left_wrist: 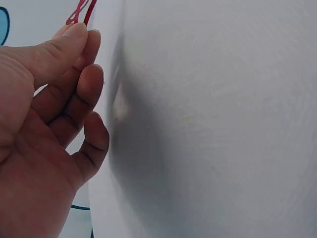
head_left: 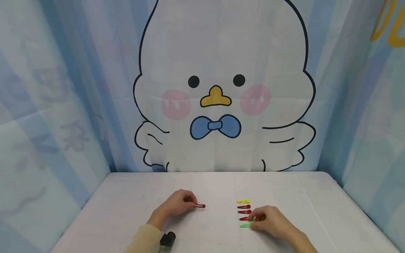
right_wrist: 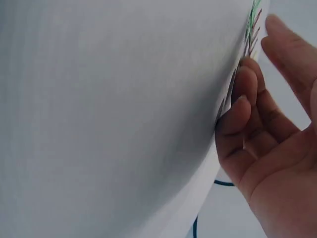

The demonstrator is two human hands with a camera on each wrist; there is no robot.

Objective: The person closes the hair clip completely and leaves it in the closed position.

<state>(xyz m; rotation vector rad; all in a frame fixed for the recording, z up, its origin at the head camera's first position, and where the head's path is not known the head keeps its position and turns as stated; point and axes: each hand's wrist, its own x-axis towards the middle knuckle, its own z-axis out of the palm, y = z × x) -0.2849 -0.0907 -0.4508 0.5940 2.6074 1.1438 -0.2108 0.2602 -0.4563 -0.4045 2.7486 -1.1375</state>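
Note:
Between thumb and fingertips, my left hand (head_left: 180, 203) pinches a red snap hair clip (head_left: 200, 206), its far end pointing right. The left wrist view shows the same red clip (left_wrist: 81, 11) at the top edge, sticking out past the thumb. A column of hair clips lies to the right: a yellow clip (head_left: 243, 201) at the far end, then red clips (head_left: 244, 207), and a green clip (head_left: 245, 225) nearest me. My right hand (head_left: 269, 221) is at the green clip, partly covering it and the nearest red one; its thumb and fingers stand apart in the right wrist view.
A white cloth-covered table (head_left: 126, 196) lies under both hands. Behind it hangs a curtain (head_left: 221, 45) printed with a cartoon bird, with more curtain at both sides. A black object (head_left: 168, 239) is next to the left sleeve (head_left: 145, 239).

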